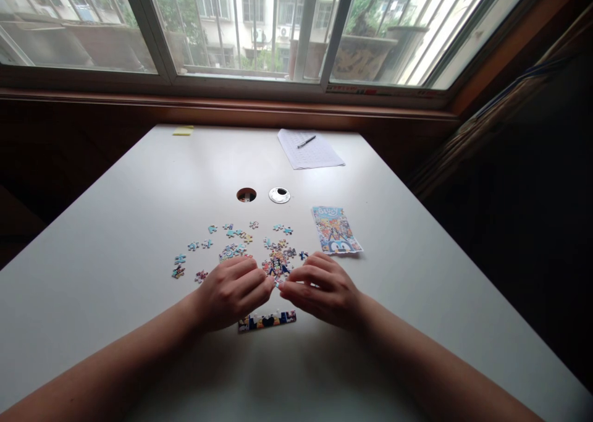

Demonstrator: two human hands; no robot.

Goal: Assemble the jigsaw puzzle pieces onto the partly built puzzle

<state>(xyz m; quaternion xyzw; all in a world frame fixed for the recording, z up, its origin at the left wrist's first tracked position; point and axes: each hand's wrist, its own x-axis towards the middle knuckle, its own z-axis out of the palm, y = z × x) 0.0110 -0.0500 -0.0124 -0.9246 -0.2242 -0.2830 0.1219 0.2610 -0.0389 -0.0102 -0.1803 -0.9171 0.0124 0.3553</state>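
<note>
Between my two hands is a small light-blue puzzle piece (277,284), pinched at the fingertips and mostly covered by them. My left hand (238,289) is closed, its fingers curled toward the piece. From the other side my right hand (324,286) meets it, thumb and fingers brought together. Just below the hands lies a joined strip of puzzle pieces (267,320) with dark blue and yellow parts. Beyond my fingers is a pile of loose puzzle pieces (278,258), partly hidden by the hands. More loose pieces (234,249) lie above my left hand.
A colourful picture sheet (336,230) lies right of the pieces. Further back are a round hole (246,194) in the white table (115,224), a silver cap (280,194), papers (319,156) with a pen (306,141), and a yellow note (183,130). A window borders the far side.
</note>
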